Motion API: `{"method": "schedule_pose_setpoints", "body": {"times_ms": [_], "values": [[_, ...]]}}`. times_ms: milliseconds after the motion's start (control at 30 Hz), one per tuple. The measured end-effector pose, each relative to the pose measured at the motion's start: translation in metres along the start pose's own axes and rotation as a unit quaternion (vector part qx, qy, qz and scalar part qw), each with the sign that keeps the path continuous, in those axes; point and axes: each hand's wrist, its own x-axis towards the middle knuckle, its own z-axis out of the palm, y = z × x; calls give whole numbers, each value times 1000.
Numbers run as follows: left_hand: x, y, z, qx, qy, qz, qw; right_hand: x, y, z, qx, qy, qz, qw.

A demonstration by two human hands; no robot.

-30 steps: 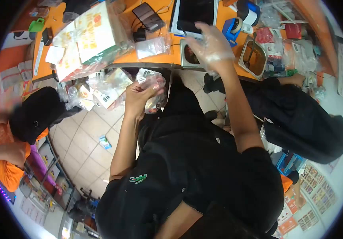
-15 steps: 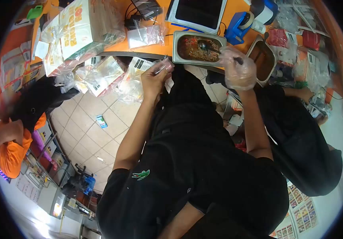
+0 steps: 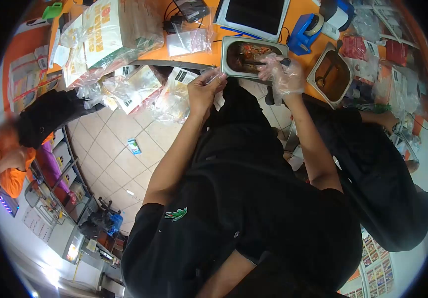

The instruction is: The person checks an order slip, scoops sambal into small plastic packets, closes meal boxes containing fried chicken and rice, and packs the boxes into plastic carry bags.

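My left hand (image 3: 205,92) is closed, fingers pinching a small clear plastic bag (image 3: 218,78) just left of a steel pan (image 3: 224,55). That pan sits at the counter edge and holds chopped food (image 3: 254,49) with reddish bits in liquid. My right hand (image 3: 284,77), in a clear plastic glove, is over the pan's right front side. Its fingers are closed round a dark-handled ladle (image 3: 286,62); the ladle's bowl end reaches toward the food and is partly hidden by the fingers.
A second steel pan (image 3: 319,93) of brown sauce with a spoon (image 3: 322,79) stands to the right. Behind are a tablet (image 3: 255,17) and a blue tape dispenser (image 3: 302,37). Large paper bags (image 3: 99,35) fill the left. People stand at far left and close right.
My right hand has moved left and lower over the pan with the ladle, its wrist turned. The left hand still pinches the bag, a little further right in view.
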Motion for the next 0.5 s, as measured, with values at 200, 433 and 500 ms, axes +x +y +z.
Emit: {"method": "schedule_pose_setpoints", "body": {"times_ms": [200,433,500], "values": [[1,0,0,2,-6,4,1000,-6,11,-1,-15,-9,-66,998],[0,6,0,48,-2,16,999,-2,8,1,-27,-32,-27,999],[2,3,0,63,-7,17,998,-3,7,3,-33,-45,-37,998]]}}
